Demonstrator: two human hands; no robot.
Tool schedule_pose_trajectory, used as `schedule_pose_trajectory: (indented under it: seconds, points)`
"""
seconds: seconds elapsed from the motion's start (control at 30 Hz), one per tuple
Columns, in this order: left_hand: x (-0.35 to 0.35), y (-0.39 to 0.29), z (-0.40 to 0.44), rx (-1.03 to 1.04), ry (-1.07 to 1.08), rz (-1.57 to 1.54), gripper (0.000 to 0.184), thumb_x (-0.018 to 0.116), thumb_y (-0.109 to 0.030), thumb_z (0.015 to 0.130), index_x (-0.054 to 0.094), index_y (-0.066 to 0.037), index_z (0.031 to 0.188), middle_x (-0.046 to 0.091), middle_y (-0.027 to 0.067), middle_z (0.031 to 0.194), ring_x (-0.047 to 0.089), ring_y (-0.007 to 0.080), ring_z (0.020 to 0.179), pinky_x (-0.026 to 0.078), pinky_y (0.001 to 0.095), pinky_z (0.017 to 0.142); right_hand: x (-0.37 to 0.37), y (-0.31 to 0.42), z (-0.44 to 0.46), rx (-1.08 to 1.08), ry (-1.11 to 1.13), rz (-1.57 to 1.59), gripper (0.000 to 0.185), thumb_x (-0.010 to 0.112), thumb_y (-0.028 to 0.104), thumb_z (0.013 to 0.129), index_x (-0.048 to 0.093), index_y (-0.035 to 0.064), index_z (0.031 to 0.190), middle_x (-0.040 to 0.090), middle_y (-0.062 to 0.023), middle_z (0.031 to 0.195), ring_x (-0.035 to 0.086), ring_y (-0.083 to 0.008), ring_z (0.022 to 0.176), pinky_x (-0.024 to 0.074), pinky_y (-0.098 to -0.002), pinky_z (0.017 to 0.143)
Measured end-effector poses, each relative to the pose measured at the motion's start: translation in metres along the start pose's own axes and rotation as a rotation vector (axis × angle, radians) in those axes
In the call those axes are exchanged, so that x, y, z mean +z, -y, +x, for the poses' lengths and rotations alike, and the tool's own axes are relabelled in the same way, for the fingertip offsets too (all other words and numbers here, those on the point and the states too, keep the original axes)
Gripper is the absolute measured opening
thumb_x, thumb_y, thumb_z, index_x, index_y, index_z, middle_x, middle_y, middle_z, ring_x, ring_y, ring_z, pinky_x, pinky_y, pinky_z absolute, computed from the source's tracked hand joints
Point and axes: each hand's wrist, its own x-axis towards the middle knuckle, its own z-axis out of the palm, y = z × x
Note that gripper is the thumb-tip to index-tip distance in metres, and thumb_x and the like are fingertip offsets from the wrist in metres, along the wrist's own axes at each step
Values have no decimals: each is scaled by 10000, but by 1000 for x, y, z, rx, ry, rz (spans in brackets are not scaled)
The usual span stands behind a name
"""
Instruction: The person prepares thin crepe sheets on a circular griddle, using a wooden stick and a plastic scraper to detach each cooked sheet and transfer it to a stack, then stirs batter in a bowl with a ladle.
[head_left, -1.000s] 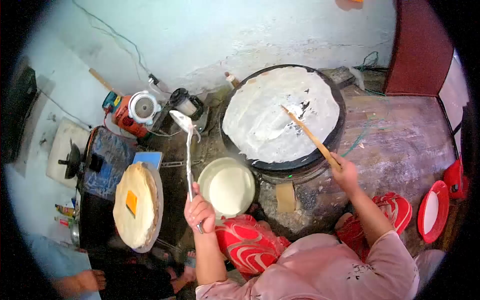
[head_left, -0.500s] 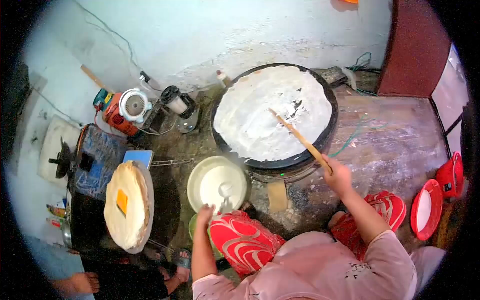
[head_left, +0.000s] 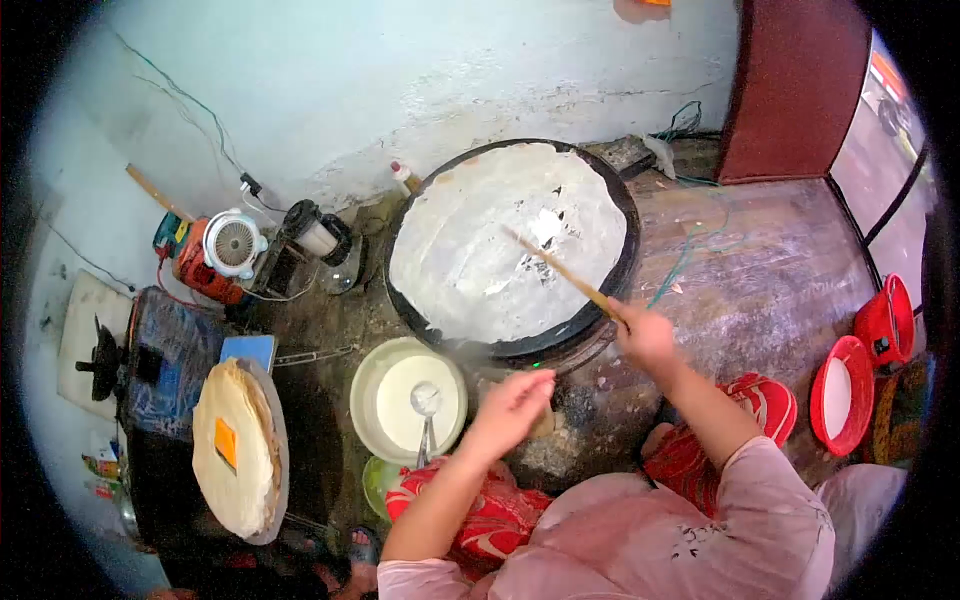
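A thin white sheet of batter [head_left: 470, 250] covers most of the round black griddle [head_left: 628, 215], with small dark gaps right of its middle. My right hand [head_left: 645, 338] grips a wooden stick [head_left: 565, 275], whose tip lies over the sheet. Near the griddle's front edge is my left hand [head_left: 515, 405], its fingers bent close together; whether something small is between them is hidden. A bowl [head_left: 362, 400] of pale batter stands left of that hand, and a metal ladle [head_left: 426, 400] rests in it, handle toward my knee.
At the left, a stack of thin flatbreads [head_left: 225, 480] bears an orange piece. Behind it are a blower [head_left: 235, 243], a blender jar [head_left: 312, 232] and cables. Red containers [head_left: 842, 395] stand at the right. Another person's foot [head_left: 362, 545] shows at lower left.
My left hand has let go of the ladle, now in the batter bowl, and moved right toward the griddle. The stick stays in my right hand. The view has shifted.
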Motion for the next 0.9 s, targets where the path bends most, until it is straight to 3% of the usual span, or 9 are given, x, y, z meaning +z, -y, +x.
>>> schedule_pose_trajectory:
  seconds: [0.07, 0.2, 0.33, 0.37, 0.47, 0.5, 0.6, 0.67, 0.9]
  points:
    - [16, 11, 9, 28, 62, 99, 322, 552, -249, 882, 574, -21, 1108, 614, 72, 961, 573, 121, 853, 453, 257, 742, 1, -16, -4, -34, 93, -160, 365, 519, 134, 787, 576, 191, 1143, 604, -132, 773, 579, -343, 699, 469, -440, 614]
    - [39, 29, 8, -261, 223, 72, 340, 527, -266, 897, 560, -33, 1143, 616, 47, 1031, 547, 120, 954, 428, 266, 823, -2, -15, 21, 69, 21, -142, 373, 509, 125, 795, 570, 195, 1156, 582, -125, 751, 575, -319, 666, 471, -425, 572]
    - [57, 66, 3, -220, 408, 190, 322, 533, -275, 894, 571, -50, 1121, 621, 85, 995, 565, 157, 908, 450, 290, 781, -4, -2, 11, 11, 103, -198, 328, 522, 132, 791, 600, 170, 1107, 587, -136, 774, 582, -337, 711, 470, -422, 622]
    - [60, 74, 2, -34, 387, 246, 319, 539, -275, 890, 576, -41, 1103, 621, 108, 980, 575, 184, 900, 453, 298, 777, 5, -17, 7, 53, 57, -218, 350, 533, 132, 782, 587, 186, 1124, 586, -128, 763, 579, -330, 690, 466, -423, 604]
    - [62, 69, 0, -70, 402, 245, 318, 545, -271, 887, 579, -30, 1090, 619, 119, 985, 580, 197, 913, 450, 296, 788, -14, -21, 9, 231, 135, -301, 373, 527, 108, 779, 572, 196, 1139, 579, -130, 750, 577, -333, 693, 461, -431, 594]
    - [61, 67, 0, -70, 404, 246, 318, 545, -271, 887, 579, -30, 1090, 619, 119, 985, 580, 197, 913, 450, 296, 788, -13, -30, 0, 174, 132, -245, 395, 484, 183, 823, 505, 221, 1215, 619, -137, 903, 601, -337, 750, 475, -455, 623]
    - [57, 68, 2, -121, 407, 264, 312, 545, -267, 888, 581, -30, 1087, 622, 114, 988, 578, 190, 919, 449, 297, 793, -20, -23, -27, 337, 300, 118, 374, 490, 240, 845, 502, 205, 1217, 621, -145, 956, 609, -334, 787, 482, -443, 666]
    - [59, 75, -1, -88, 365, 214, 347, 509, -279, 889, 573, 8, 1072, 610, 163, 962, 595, 265, 864, 465, 336, 745, -11, -43, -17, 305, 257, 80, 342, 506, 221, 847, 534, 167, 1183, 624, -155, 908, 611, -322, 764, 480, -408, 663]
    - [70, 85, -7, -51, 413, 201, 326, 517, -266, 885, 581, 7, 1052, 609, 169, 947, 594, 271, 855, 461, 339, 740, -33, -62, 42, 334, 356, -37, 300, 526, 130, 840, 590, 139, 1134, 632, -160, 850, 615, -303, 768, 470, -365, 685]
